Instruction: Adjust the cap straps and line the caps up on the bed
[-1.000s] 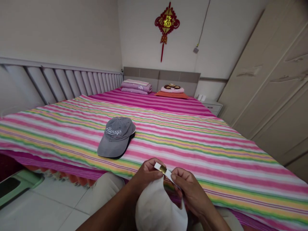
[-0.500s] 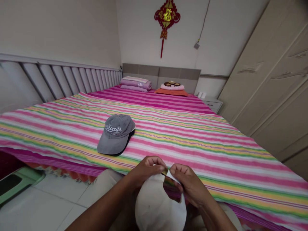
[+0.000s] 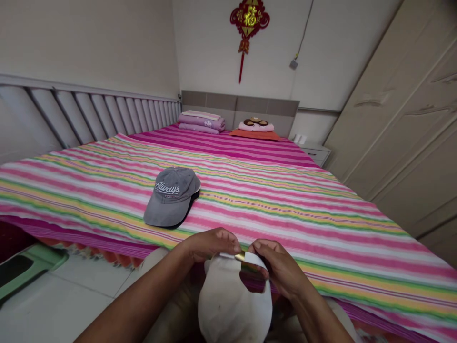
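Shifted slightly left since half a second ago, the left hand pinches the strap beside its gold buckle while the right hand grips the strap's right end, the white cap lying just below and between both hands.

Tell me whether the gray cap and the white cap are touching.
Apart: the head view shows the gray cap on the striped bedspread, whose stripes show between it and the white cap.
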`<state>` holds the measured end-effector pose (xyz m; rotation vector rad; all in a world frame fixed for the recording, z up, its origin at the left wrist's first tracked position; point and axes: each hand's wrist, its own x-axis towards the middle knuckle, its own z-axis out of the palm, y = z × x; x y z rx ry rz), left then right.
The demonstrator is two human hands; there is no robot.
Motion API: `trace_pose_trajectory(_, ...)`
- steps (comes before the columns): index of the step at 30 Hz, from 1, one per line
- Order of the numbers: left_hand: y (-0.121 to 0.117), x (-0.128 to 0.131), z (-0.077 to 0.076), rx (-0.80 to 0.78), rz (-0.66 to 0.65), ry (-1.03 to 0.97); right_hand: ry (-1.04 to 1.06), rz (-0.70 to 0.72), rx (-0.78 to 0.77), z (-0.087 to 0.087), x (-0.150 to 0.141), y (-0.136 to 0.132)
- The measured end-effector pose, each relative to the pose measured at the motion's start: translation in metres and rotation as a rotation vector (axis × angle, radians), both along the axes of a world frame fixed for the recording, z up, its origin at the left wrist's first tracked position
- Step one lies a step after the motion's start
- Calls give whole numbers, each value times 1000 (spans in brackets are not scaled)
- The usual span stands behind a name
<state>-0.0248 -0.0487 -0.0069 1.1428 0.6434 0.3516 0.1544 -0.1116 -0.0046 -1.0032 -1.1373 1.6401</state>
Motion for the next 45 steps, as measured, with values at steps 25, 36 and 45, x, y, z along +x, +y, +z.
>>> trace_pose_trajectory(25, 10, -5, -14, -93, 18, -55, 84, 51, 10, -15, 16, 8)
trace_pose_trajectory(36, 19, -8, -14, -221, 207, -239, 139, 208, -136, -32, 34, 18)
trace_pose_trajectory(45, 20, -8, -16, -326, 225, -320, 326, 197, -123, -22, 27, 11)
